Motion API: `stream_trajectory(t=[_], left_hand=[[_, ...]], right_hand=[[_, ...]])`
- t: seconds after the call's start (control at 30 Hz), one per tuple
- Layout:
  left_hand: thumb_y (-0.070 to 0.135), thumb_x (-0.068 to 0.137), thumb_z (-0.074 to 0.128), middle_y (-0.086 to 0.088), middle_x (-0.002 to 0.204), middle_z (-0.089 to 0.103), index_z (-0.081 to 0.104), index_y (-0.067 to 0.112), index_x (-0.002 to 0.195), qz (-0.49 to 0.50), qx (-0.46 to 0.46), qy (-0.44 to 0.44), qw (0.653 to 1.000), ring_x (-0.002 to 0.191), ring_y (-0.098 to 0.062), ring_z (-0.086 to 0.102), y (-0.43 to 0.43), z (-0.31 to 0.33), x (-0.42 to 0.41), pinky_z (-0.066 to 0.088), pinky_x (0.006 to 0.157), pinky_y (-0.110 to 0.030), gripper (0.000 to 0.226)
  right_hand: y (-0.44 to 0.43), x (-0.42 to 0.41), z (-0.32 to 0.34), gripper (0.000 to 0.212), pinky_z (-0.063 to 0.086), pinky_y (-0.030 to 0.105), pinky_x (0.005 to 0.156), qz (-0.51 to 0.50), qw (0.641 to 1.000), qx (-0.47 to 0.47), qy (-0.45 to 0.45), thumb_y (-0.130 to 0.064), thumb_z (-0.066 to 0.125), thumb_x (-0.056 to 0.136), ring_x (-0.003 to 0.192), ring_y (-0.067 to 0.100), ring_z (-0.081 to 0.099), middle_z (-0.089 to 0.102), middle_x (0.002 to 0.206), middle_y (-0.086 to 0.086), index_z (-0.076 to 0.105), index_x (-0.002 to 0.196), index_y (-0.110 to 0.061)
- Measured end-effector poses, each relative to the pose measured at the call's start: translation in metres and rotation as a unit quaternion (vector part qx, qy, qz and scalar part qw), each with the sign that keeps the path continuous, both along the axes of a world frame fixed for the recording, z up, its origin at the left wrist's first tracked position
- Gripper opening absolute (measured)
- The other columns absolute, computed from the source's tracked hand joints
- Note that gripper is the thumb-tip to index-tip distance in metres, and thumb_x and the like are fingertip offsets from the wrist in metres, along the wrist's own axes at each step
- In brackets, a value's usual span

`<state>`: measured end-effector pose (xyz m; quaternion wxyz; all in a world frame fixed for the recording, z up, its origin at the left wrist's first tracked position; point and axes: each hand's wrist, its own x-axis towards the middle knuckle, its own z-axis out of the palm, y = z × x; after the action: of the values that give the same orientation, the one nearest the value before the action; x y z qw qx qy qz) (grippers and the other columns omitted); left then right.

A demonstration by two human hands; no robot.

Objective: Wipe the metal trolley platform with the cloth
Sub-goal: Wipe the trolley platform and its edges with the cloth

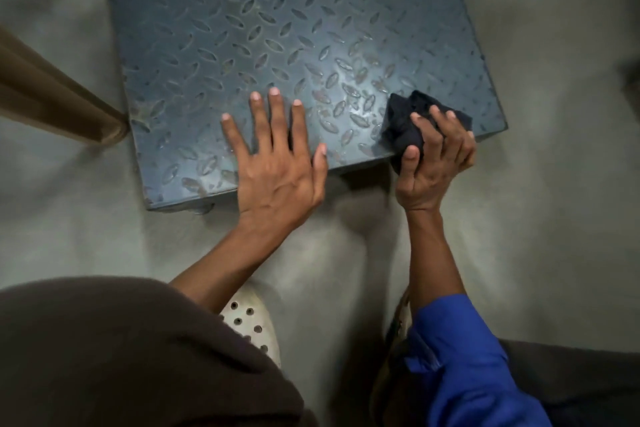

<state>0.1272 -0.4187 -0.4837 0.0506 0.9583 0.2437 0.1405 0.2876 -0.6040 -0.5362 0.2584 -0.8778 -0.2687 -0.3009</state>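
Down on the grey concrete floor [519, 218] sits the blue-grey metal trolley platform with its raised diamond tread [277, 45], and both hands are on it! Left hand [277, 163] lies flat near the front edge, fingers straight and spread, palm pressing the plate. Right hand [436, 156] grips the bunched black cloth [405, 128] at the platform's near right corner, fingers and thumb curled round it. That cloth touches the tread and hangs over the front edge. A blue sleeve [460, 364] covers the right forearm, and a white perforated shoe [252, 326] shows below.
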Motion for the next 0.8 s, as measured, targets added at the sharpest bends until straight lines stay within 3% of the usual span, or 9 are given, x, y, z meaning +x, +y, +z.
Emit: stream_trajectory(t=[0.13,0.27,0.4,0.5,0.57,0.7,0.8], left_hand=[[0.046,0.114,0.016,-0.029,0.170,0.014,0.017,-0.001,0.164,-0.076,0.022,0.018,0.997,0.158,-0.048,0.012,-0.010,-0.003,0.015,0.017,0.117,-0.077,0.069],[0.045,0.114,0.016,-0.031,0.171,0.000,0.005,-0.004,0.164,-0.177,0.057,0.064,0.980,0.160,-0.046,0.000,-0.010,0.001,0.023,0.010,0.117,-0.080,0.071],[0.035,0.112,0.022,-0.037,0.167,-0.011,-0.010,-0.009,0.160,-0.346,0.165,0.113,0.917,0.157,-0.052,-0.007,0.015,0.008,0.037,0.010,0.121,-0.072,0.073],[0.028,0.109,0.029,-0.039,0.166,-0.010,-0.009,-0.013,0.159,-0.431,0.212,0.112,0.870,0.157,-0.053,-0.007,0.022,0.014,0.053,0.007,0.126,-0.063,0.074],[0.023,0.106,0.031,-0.039,0.166,-0.012,-0.009,-0.013,0.159,-0.448,0.222,0.120,0.858,0.157,-0.053,-0.010,0.015,0.018,0.063,0.004,0.127,-0.061,0.076],[0.017,0.096,0.025,-0.042,0.164,-0.014,-0.010,-0.016,0.157,-0.455,0.220,0.131,0.853,0.155,-0.056,-0.010,-0.012,0.022,0.083,0.006,0.127,-0.062,0.078],[0.016,0.091,0.017,-0.043,0.163,-0.016,-0.014,-0.016,0.156,-0.468,0.214,0.163,0.842,0.155,-0.056,-0.012,-0.026,0.029,0.098,0.004,0.128,-0.060,0.079]], right_hand=[[0.027,-0.023,0.011,0.041,0.025,0.058,0.120,-0.063,0.993,0.072,0.065,-0.036,0.041,0.106,0.142,0.030,0.047,0.059,0.145,0.004,0.068,0.131,-0.019],[0.024,-0.032,0.008,0.047,0.030,0.054,0.117,0.061,0.997,-0.018,0.037,-0.043,0.036,0.105,0.141,0.027,0.050,0.060,0.146,0.003,0.069,0.132,-0.022],[-0.027,0.030,0.009,0.048,0.033,0.063,0.111,-0.002,1.000,-0.021,0.022,-0.047,0.033,0.106,0.141,0.028,0.049,0.058,0.146,0.006,0.066,0.132,-0.023],[-0.017,0.027,0.017,0.041,0.029,0.062,0.115,-0.052,0.997,0.033,0.052,-0.040,0.043,0.105,0.140,0.029,0.050,0.060,0.144,0.005,0.069,0.128,-0.020],[-0.002,0.012,0.023,0.038,0.025,0.059,0.120,-0.070,0.992,0.067,0.076,-0.038,0.051,0.103,0.144,0.030,0.046,0.057,0.146,0.005,0.069,0.130,-0.019],[-0.003,0.008,0.033,0.045,0.021,0.050,0.126,-0.127,0.983,0.020,0.133,-0.044,0.049,0.106,0.154,0.027,0.031,0.044,0.160,0.004,0.057,0.146,-0.025],[-0.014,0.038,0.050,0.053,0.027,0.047,0.123,-0.168,0.966,0.006,0.197,-0.054,0.045,0.104,0.150,0.031,0.037,0.045,0.159,0.008,0.051,0.151,-0.031]])
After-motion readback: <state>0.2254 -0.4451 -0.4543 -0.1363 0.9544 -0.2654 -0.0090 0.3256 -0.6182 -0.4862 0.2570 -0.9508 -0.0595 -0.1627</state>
